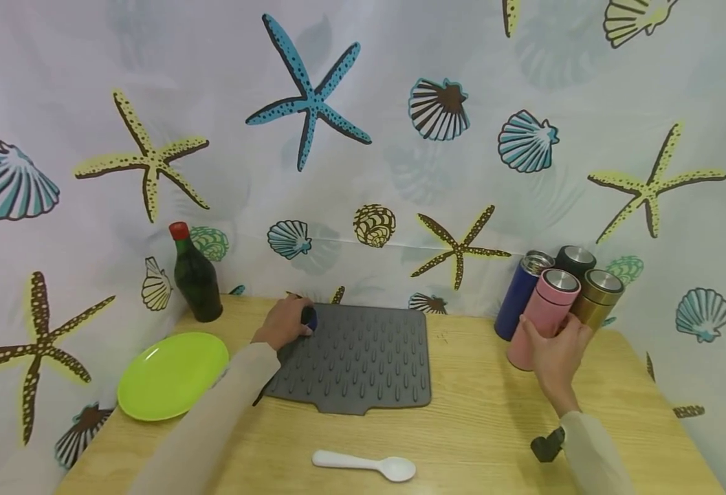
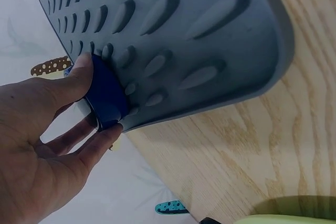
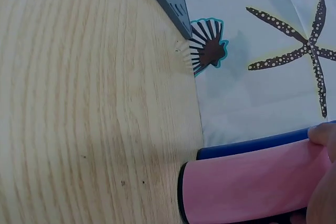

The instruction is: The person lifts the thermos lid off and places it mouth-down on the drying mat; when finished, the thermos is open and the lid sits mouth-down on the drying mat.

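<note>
My left hand (image 1: 284, 322) pinches a small dark blue cap (image 2: 108, 98) between thumb and fingers. The cap is at the far left corner of the grey ridged mat (image 1: 363, 357), against its raised ridges in the left wrist view. On the right, my right hand (image 1: 559, 352) grips a pink flask (image 1: 544, 309) round its side, thumb on the left. This flask stands in front of a blue flask (image 1: 516, 302), whose top shows a bare steel rim. A black flask (image 1: 576, 257) and a gold flask (image 1: 597, 302) stand close behind and beside it.
A lime green plate (image 1: 174, 375) lies left of the mat, with a dark green bottle (image 1: 196, 282) with red cap behind it. A white spoon (image 1: 363, 463) lies at the front of the wooden table (image 1: 462, 419). A patterned cloth (image 1: 363, 179) hangs along the back.
</note>
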`<state>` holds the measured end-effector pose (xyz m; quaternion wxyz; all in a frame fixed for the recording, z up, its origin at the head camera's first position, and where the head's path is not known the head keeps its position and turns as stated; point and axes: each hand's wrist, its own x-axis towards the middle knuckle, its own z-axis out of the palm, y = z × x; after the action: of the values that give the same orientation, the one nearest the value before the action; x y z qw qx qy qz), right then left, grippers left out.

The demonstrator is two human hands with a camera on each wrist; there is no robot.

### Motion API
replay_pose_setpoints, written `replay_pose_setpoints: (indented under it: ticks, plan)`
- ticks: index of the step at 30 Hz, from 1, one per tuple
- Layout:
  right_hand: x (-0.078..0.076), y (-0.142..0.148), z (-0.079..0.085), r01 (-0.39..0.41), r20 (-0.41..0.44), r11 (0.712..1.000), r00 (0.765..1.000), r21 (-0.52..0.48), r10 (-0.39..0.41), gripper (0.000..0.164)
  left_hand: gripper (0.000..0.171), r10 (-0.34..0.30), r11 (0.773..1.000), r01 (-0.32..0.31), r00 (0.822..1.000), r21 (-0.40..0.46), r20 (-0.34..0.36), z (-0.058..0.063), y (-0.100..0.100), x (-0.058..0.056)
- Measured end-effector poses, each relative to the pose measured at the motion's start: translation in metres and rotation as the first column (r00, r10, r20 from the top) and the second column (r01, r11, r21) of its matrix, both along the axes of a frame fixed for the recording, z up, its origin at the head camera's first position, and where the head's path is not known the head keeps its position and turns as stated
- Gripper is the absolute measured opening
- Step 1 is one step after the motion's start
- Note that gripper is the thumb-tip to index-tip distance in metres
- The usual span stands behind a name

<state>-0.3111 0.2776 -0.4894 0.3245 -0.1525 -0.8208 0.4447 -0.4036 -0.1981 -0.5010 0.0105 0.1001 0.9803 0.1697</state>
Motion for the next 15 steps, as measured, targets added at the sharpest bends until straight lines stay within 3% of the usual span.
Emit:
replay_pose_setpoints:
  ticks: [10, 15]
  plan:
    - [-0.001, 0.002, -0.009, -0.183, -0.048, 0.982, 0.982, -0.049, 0.181, 0.082, 0.058, 0.003, 1.0, -0.003, 1.0, -0.003, 0.011, 0.005, -0.005, -0.004]
    - [0.003, 0.001, -0.014, -0.183, -0.074, 0.982, 0.981, -0.038, 0.18, 0.077, 0.059, -0.021, 1.0, 0.021, 1.0, -0.012, 0.012, 0.006, -0.004, -0.004]
